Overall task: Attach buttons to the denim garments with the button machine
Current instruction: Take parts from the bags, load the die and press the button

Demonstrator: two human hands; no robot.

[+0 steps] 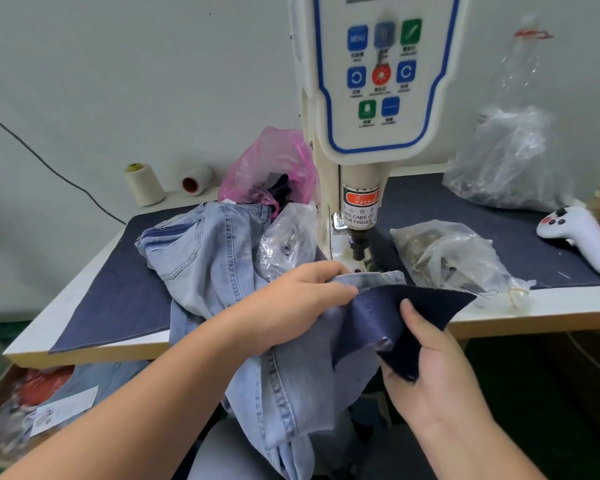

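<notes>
A light blue denim garment (208, 258) lies on the table and hangs over its front edge. My left hand (291, 303) grips the garment's waistband just in front of the button machine's punch head (359, 242). My right hand (426, 362) pinches a dark navy fabric piece (430, 306) with the thumb on top; that piece overlaps the waistband. The cream button machine (371, 140) stands upright behind, its control panel facing me. A clear bag of brass buttons (444, 254) lies right of the punch head.
A smaller clear bag (286, 237) and a pink plastic bag (274, 168) sit left of the machine. Two thread cones (144, 185) stand at the back left. A white handheld controller (582, 237) and a big clear bag (510, 161) are on the right. Dark cloth covers the table (118, 289).
</notes>
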